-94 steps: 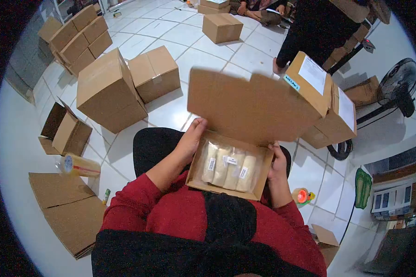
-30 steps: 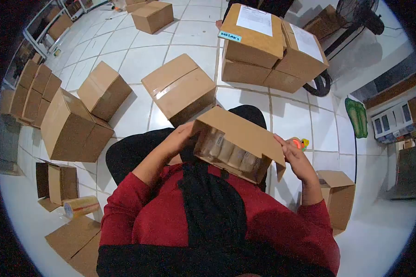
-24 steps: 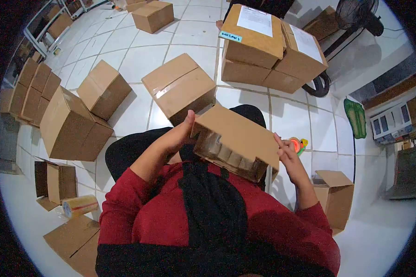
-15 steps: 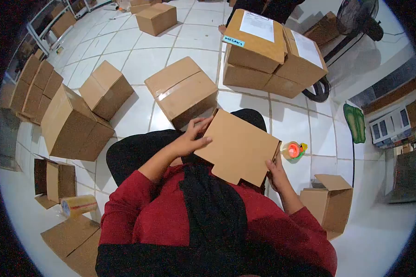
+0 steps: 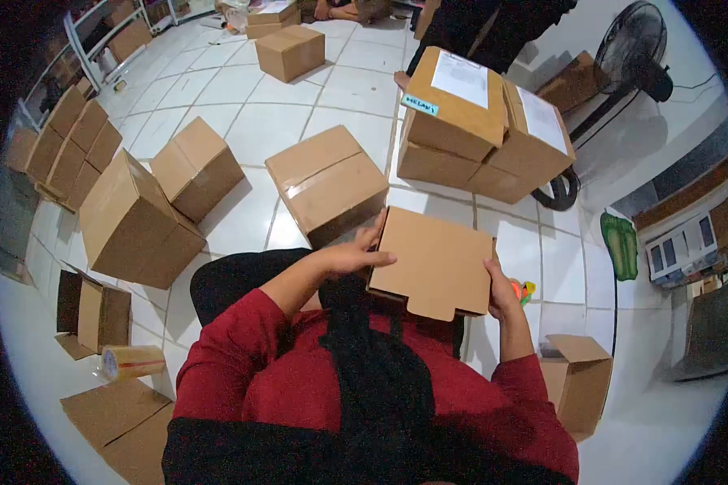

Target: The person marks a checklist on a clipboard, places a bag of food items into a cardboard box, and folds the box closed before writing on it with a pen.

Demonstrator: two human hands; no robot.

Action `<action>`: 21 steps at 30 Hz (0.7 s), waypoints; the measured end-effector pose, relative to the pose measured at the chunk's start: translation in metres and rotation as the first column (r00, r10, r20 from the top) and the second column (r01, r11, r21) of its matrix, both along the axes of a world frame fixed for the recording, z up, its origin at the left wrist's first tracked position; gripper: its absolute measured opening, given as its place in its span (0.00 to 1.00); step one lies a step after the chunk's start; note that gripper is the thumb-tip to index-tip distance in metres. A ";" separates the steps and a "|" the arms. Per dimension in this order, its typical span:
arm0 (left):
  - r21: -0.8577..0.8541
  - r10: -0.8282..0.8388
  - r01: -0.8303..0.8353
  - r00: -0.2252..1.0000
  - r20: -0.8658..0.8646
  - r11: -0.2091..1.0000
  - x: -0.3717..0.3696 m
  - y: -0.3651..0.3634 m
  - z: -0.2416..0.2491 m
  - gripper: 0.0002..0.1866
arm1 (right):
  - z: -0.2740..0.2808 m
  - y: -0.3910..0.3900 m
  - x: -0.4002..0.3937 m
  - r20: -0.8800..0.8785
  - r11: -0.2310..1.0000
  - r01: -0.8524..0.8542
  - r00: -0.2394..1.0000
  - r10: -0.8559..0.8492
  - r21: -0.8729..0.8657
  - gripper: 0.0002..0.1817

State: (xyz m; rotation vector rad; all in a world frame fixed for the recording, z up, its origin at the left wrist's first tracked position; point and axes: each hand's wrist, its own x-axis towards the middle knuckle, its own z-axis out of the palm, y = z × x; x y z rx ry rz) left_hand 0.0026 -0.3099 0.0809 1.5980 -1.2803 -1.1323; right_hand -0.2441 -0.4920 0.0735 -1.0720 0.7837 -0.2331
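Observation:
A small brown cardboard box (image 5: pixel 433 260) is held over my lap, its flat lid facing up and a tab sticking out along the near edge. My left hand (image 5: pixel 354 256) grips the left side, thumb over the top and fingers along the edge, slightly blurred. On the opposite side, my right hand (image 5: pixel 503 291) holds the box with the thumb at the top edge; its other fingers are mostly hidden. Just beyond that hand, an orange, yellow and green tape dispenser (image 5: pixel 528 289) is partly covered. A taped carton (image 5: pixel 330 182) sits on the floor ahead of the held box.
Cartons with papers on top (image 5: pixel 461 125) stand ahead right, near another person's dark-clothed legs. More cartons (image 5: pixel 141 222) are at left. A tape roll (image 5: pixel 134 361) and open boxes (image 5: pixel 95 314) lie near my left side. An open carton (image 5: pixel 578 384) and a fan (image 5: pixel 635 56) are at right.
The held box has turned to sit straighter and shifted slightly right and down, both hands moving with it. The right hand now partly covers the tape dispenser. The camera view has tilted slightly.

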 end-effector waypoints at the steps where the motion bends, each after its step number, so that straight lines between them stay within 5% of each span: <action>1: 0.006 0.033 -0.033 0.997 -0.077 0.999 0.001 -0.005 -0.005 0.47 | 0.006 0.001 0.006 0.005 1.000 -0.003 1.000 0.003 -0.007 0.31; 3: -0.135 0.054 -0.109 0.931 -0.361 0.985 -0.008 -0.015 -0.008 0.48 | 0.021 0.014 0.018 0.044 0.974 0.076 0.997 -0.068 -0.216 0.28; 9: -0.102 0.134 -0.165 0.955 -0.265 0.981 -0.008 -0.021 -0.002 0.46 | 0.015 0.010 0.023 -0.003 0.938 -0.014 1.000 0.014 -0.346 0.28; 19: -0.119 0.107 -0.143 0.958 -0.265 0.983 0.008 -0.039 -0.001 0.45 | -0.007 0.010 0.021 -0.070 0.855 0.040 0.994 -0.088 -0.517 0.29; 21: -0.152 0.101 -0.149 0.954 -0.284 0.977 0.010 -0.039 -0.008 0.45 | 0.007 0.010 0.021 -0.297 0.585 -0.160 0.944 -0.144 -0.795 0.33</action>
